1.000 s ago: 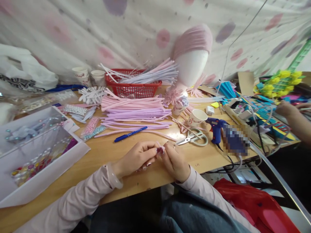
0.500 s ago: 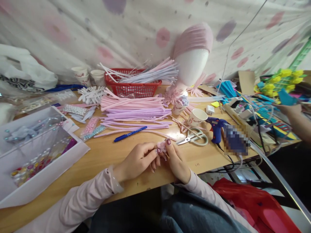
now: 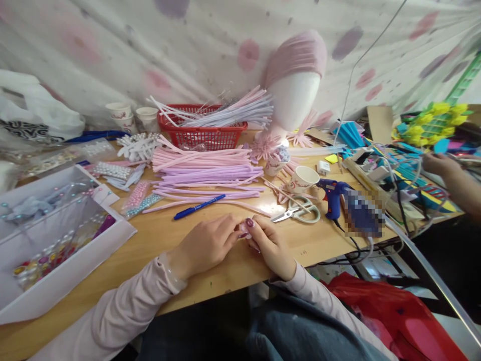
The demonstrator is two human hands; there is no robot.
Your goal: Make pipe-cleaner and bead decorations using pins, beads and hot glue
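My left hand (image 3: 208, 244) and my right hand (image 3: 271, 244) meet over the front of the wooden table (image 3: 161, 240). Both pinch a small pink fuzzy piece (image 3: 245, 229) between their fingertips; most of it is hidden by the fingers. A blue pen (image 3: 198, 206) lies just beyond my left hand. Scissors (image 3: 298, 213) lie just beyond my right hand. A pile of pink and lilac pipe cleaners (image 3: 206, 170) sits behind the pen.
A white box of beads (image 3: 52, 235) stands at the left. At the back are a red basket (image 3: 201, 131), a foam head (image 3: 295, 95) with a pink cap, and paper cups (image 3: 305, 178). A blue glue gun (image 3: 334, 193) and cables lie right. Another person's hand (image 3: 438, 163) works at far right.
My fingers have closed in tighter round the pink piece and shifted slightly on it. The other person's hand at the right has moved a little.
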